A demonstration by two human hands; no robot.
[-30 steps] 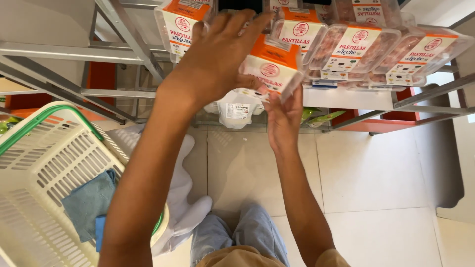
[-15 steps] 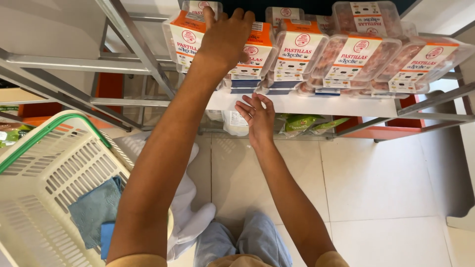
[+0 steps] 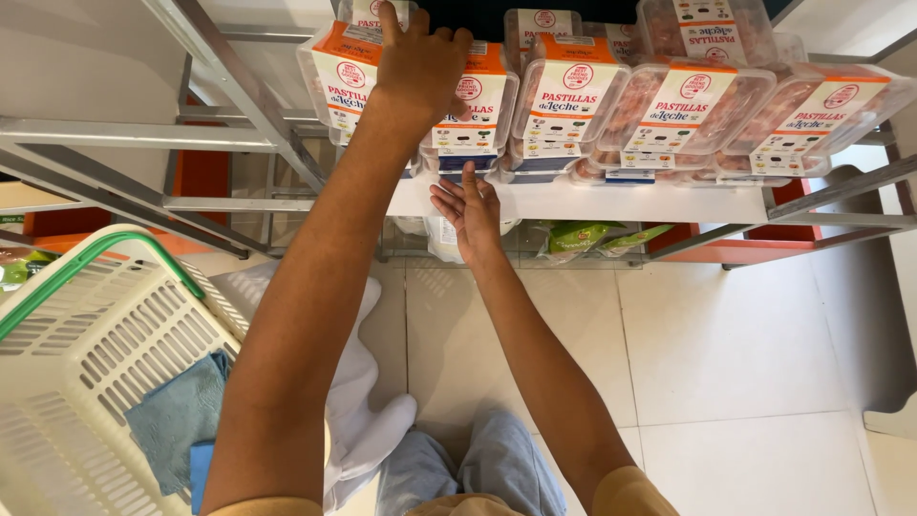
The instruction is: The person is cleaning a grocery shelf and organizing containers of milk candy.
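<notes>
Left hand: the left hand (image 3: pixel 420 62) lies palm-down on the candy packs, fingers spread over the tops of two neighbouring packs; no closed grasp visible.
Right hand: the right hand (image 3: pixel 468 212) is open, palm up, fingers apart, just under the shelf edge; holds nothing.
Touched pack: clear candy pack with orange-and-white label (image 3: pixel 473 105) at 12 o'clock, standing in the front row on the white shelf (image 3: pixel 611 203).
Row: further same-kind packs (image 3: pixel 683 105) run toward 2 o'clock.
Basket: cream plastic basket (image 3: pixel 86 354) at 8 o'clock, blue cloth (image 3: pixel 181 411) inside.
</notes>
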